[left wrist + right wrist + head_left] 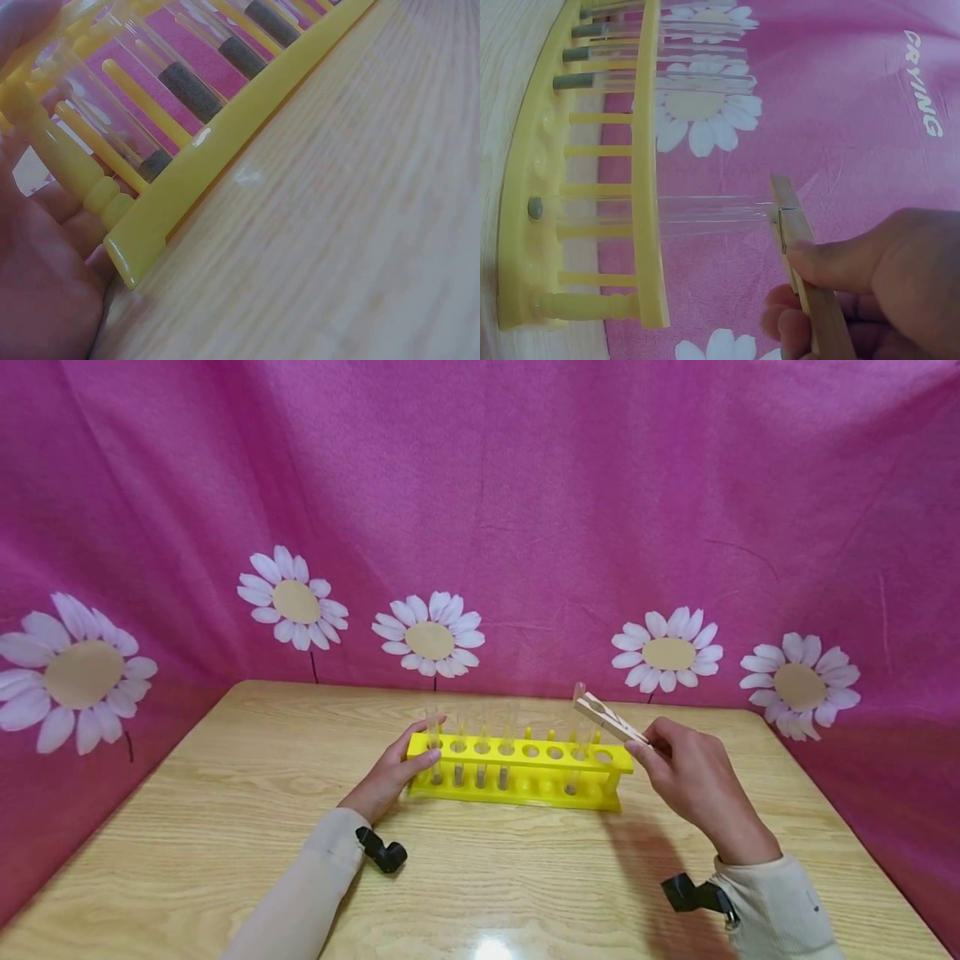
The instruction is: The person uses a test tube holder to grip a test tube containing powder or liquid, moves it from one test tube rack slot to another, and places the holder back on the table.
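A yellow test tube rack (517, 801) stands on the table. My left hand (386, 778) grips its left end, thumb in front and the other fingers behind. My right hand (696, 781) holds a wooden test tube holder (611, 718), thumb on one side and fingers curled on the other. In the right wrist view, the tip of the wooden test tube holder is at the mouth of a clear test tube (712, 212), which stands in the rack near its right end with a little grey matter at the bottom. Several more test tubes (191, 88) with dark grey contents stand in the left half.
The wooden table (480, 877) runs back to a pink cloth (525, 527) printed with white daisies. Yellow drying pegs (600, 151) rise along the rack's back. Black camera mounts (386, 853) sit on both wrists.
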